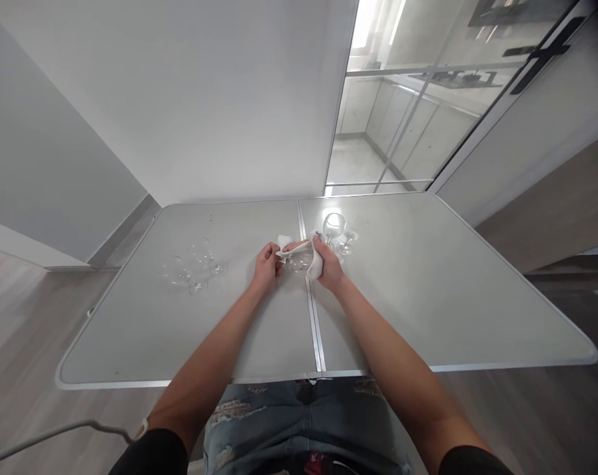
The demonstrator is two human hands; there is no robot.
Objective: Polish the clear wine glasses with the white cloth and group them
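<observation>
Over the middle of the table, a clear wine glass (299, 262) lies sideways between my two hands. My left hand (268, 264) is closed at the glass's left end, its fingers pinching what looks like the stem or foot. A white cloth (314, 265) is wrapped around the far side and right end of the glass. My right hand (328, 264) grips the cloth there, thumb on top, pressing it against the bowl. Some of its fingers are hidden behind the cloth.
Several clear stemmed glasses (194, 269) are grouped at the table's left. More glasses (333, 227) stand just beyond my right hand. A metal seam (312, 310) divides the folding table (427, 290). Behind it are a white wall (229, 99) and a glass door (392, 125).
</observation>
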